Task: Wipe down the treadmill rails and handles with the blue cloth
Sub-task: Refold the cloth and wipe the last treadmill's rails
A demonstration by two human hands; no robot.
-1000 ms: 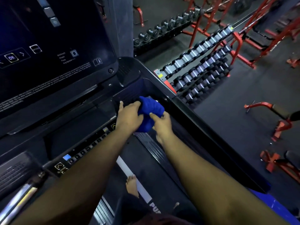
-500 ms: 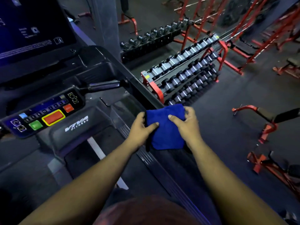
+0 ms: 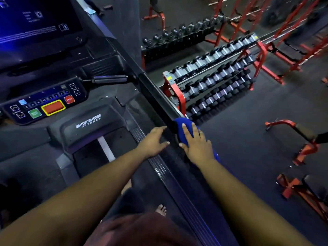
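Note:
The blue cloth point(image 3: 178, 124) is draped over the treadmill's right side rail point(image 3: 156, 98), a dark bar running from the console toward me. My right hand point(image 3: 196, 144) lies flat on top of the cloth and presses it onto the rail, fingers spread; most of the cloth is hidden under the palm. My left hand point(image 3: 154, 141) rests beside it on the inner face of the rail, fingers apart and holding nothing. A short black handle point(image 3: 110, 79) sticks out from the console toward the rail.
The control panel point(image 3: 44, 102) with red, green and stop buttons sits at the left under the screen point(image 3: 35, 20). The belt and motor cover point(image 3: 85, 126) lie below. A red dumbbell rack point(image 3: 213, 80) and red benches point(image 3: 301, 139) stand on the floor to the right.
The cloth has gone from being held up by both hands to lying on the right rail. My left hand let go of it; my right hand now presses it down.

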